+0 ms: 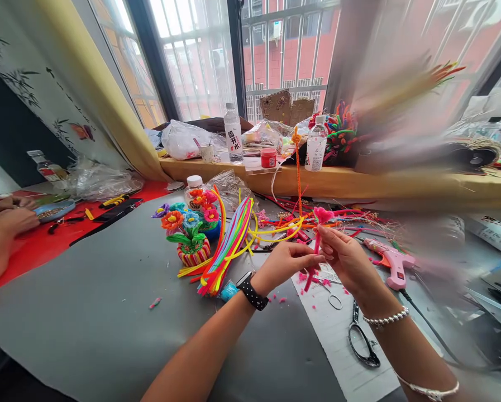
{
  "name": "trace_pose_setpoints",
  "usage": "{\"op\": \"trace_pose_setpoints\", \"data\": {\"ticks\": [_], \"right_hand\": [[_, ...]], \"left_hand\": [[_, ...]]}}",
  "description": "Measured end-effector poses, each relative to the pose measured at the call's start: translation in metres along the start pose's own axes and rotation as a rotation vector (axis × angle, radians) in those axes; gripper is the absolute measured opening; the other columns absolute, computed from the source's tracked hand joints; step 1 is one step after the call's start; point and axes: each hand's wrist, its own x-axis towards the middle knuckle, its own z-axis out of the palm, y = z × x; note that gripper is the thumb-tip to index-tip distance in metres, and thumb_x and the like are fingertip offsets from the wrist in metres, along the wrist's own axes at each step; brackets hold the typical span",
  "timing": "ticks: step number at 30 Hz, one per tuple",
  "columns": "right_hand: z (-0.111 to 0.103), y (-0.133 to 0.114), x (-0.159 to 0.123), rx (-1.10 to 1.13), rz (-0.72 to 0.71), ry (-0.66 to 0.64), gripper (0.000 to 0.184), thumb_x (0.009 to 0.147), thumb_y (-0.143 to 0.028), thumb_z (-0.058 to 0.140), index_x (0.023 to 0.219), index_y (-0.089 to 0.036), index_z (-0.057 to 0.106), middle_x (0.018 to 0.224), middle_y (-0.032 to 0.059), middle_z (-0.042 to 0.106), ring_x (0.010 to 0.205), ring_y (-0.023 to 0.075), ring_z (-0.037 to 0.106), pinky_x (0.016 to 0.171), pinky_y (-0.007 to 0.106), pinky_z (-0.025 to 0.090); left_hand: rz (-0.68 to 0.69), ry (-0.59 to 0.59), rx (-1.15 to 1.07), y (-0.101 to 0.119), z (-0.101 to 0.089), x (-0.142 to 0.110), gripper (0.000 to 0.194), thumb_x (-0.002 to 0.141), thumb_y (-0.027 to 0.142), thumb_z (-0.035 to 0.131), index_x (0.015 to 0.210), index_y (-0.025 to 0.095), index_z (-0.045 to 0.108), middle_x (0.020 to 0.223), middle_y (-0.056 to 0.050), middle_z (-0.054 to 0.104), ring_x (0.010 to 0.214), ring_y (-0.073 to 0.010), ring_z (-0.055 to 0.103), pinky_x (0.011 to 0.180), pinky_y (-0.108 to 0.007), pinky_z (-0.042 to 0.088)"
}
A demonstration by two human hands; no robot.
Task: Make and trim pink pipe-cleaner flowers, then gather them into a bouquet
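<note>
Between my hands is a pink pipe-cleaner flower (323,215), upright, its fuzzy stem slanting down to the left. My left hand (290,263) pinches the stem lower down, with thumb and fingers pressed together. My right hand (344,254) grips it just below the bloom; part of the stem is hidden behind the fingers. Beneath my hands, scissors (335,302) and pink fluff lie around a white sheet (351,368). Scissors with black handles (362,346) rest on that sheet. Left of my hands stand a striped pot of fuzzy flowers (194,254) and a bundle of coloured pipe cleaners (227,245).
A pink glue gun (395,262) with a trailing cord lies to the right. Water bottles (233,137) and a red jar (268,158) stand on the wooden sill (216,167). At far left, another person's hands (13,219) are beside a blue dish (60,211).
</note>
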Motion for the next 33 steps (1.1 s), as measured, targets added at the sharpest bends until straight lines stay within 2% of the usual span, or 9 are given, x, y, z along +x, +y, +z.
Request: {"op": "trace_pose_setpoints", "data": {"ticks": [2, 5, 11, 15, 19, 24, 28, 33], "right_hand": [[0.000, -0.001, -0.001, -0.028, 0.007, -0.029, 0.025, 0.058, -0.039, 0.070, 0.066, -0.016, 0.062, 0.048, -0.0071, 0.032, 0.045, 0.0052, 0.025, 0.041, 0.020, 0.020], [0.001, -0.002, -0.003, -0.094, 0.034, -0.098, 0.024, 0.059, -0.038, 0.070, 0.062, -0.015, 0.062, 0.049, -0.0060, 0.033, 0.046, 0.0056, 0.024, 0.042, 0.021, 0.019], [0.005, 0.002, -0.005, -0.212, 0.067, -0.192, 0.027, 0.060, -0.041, 0.068, 0.061, -0.016, 0.062, 0.051, -0.0053, 0.032, 0.048, 0.0065, 0.024, 0.045, 0.022, 0.019], [0.006, 0.004, -0.005, -0.235, 0.076, -0.212, 0.026, 0.062, -0.041, 0.067, 0.067, -0.016, 0.065, 0.051, -0.0054, 0.033, 0.049, 0.0065, 0.024, 0.046, 0.022, 0.018], [0.007, 0.002, -0.007, -0.272, 0.092, -0.236, 0.027, 0.062, -0.043, 0.066, 0.067, -0.017, 0.065, 0.049, -0.0066, 0.029, 0.047, 0.0063, 0.022, 0.045, 0.022, 0.018], [0.008, 0.002, -0.008, -0.303, 0.144, -0.263, 0.024, 0.059, -0.040, 0.069, 0.062, -0.017, 0.062, 0.051, -0.0059, 0.036, 0.047, 0.0060, 0.027, 0.045, 0.021, 0.021], [0.010, 0.004, -0.009, -0.345, 0.194, -0.333, 0.024, 0.062, -0.040, 0.067, 0.063, -0.017, 0.061, 0.051, -0.0052, 0.038, 0.046, 0.0058, 0.027, 0.043, 0.021, 0.020], [0.009, 0.001, -0.010, -0.557, 0.188, -0.406, 0.024, 0.065, -0.040, 0.065, 0.063, -0.016, 0.063, 0.051, -0.0038, 0.042, 0.047, 0.0064, 0.029, 0.044, 0.022, 0.018]], "left_hand": [[0.015, 0.098, -0.053, 0.000, -0.002, 0.001, 0.028, 0.061, 0.040, 0.064, 0.071, 0.014, 0.063, 0.065, -0.001, 0.056, 0.059, -0.0094, 0.047, 0.058, -0.022, 0.037], [0.018, 0.238, -0.252, 0.001, -0.004, 0.001, 0.027, 0.062, 0.038, 0.064, 0.078, 0.016, 0.062, 0.075, -0.002, 0.057, 0.068, -0.0100, 0.049, 0.063, -0.022, 0.037], [0.008, 0.092, -0.506, 0.000, -0.007, -0.001, 0.019, 0.068, 0.032, 0.061, 0.077, 0.016, 0.065, 0.084, -0.004, 0.059, 0.081, -0.0122, 0.050, 0.074, -0.024, 0.035], [0.018, 0.078, -0.565, -0.002, -0.009, -0.001, 0.015, 0.068, 0.027, 0.062, 0.077, 0.015, 0.066, 0.081, -0.003, 0.059, 0.080, -0.0110, 0.050, 0.075, -0.024, 0.035], [0.032, 0.123, -0.643, 0.000, -0.013, 0.000, 0.012, 0.068, 0.025, 0.063, 0.076, 0.018, 0.067, 0.078, -0.002, 0.061, 0.077, -0.0095, 0.051, 0.074, -0.023, 0.035], [0.013, 0.230, -0.764, 0.005, -0.019, 0.000, 0.012, 0.063, 0.020, 0.066, 0.075, 0.019, 0.067, 0.074, 0.001, 0.061, 0.068, -0.0057, 0.052, 0.070, -0.020, 0.038], [0.034, 0.298, -0.856, 0.009, -0.026, 0.000, 0.013, 0.064, 0.019, 0.065, 0.078, 0.019, 0.066, 0.076, 0.001, 0.063, 0.071, -0.0078, 0.057, 0.073, -0.021, 0.042], [0.131, 0.442, -0.937, 0.017, -0.044, -0.002, 0.015, 0.068, 0.017, 0.062, 0.082, 0.019, 0.064, 0.077, 0.002, 0.063, 0.070, -0.0062, 0.058, 0.068, -0.018, 0.045]]}}
